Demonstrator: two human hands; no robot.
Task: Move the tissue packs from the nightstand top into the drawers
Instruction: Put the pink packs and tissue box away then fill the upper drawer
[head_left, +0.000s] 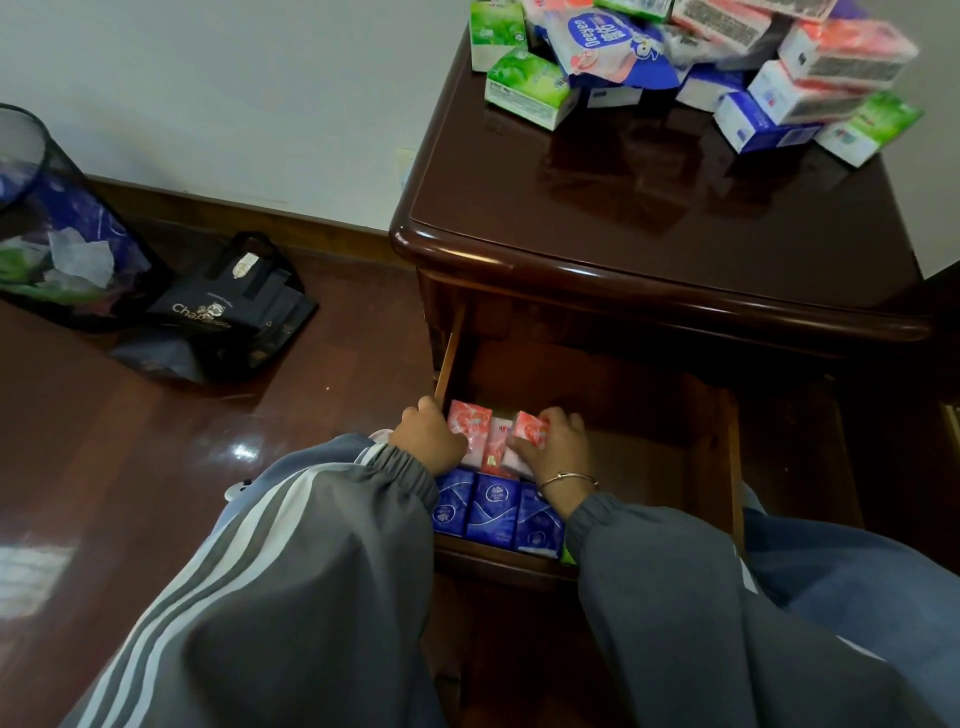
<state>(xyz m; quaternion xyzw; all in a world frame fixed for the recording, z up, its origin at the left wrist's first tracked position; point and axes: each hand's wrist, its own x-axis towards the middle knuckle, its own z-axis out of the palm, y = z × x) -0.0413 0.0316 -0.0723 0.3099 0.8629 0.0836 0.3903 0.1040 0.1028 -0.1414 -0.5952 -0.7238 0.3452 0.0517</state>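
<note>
The dark wooden nightstand (649, 234) has its top drawer (724, 441) pulled open. Inside, three blue tissue packs (493, 506) stand in a row at the front, with pink tissue packs (470, 423) behind them. My left hand (426, 436) grips the leftmost pink pack, thumb over the drawer's left wall. My right hand (556, 447) holds another pink pack (530, 428) on the right of that row. A heap of green, blue, pink and white tissue packs (691, 62) lies at the back of the nightstand top.
A black mesh waste bin (57, 223) with crumpled paper stands at the left by the wall. A black shopping bag (228, 306) lies on the glossy wooden floor beside it. The drawer's right half shows bare wood.
</note>
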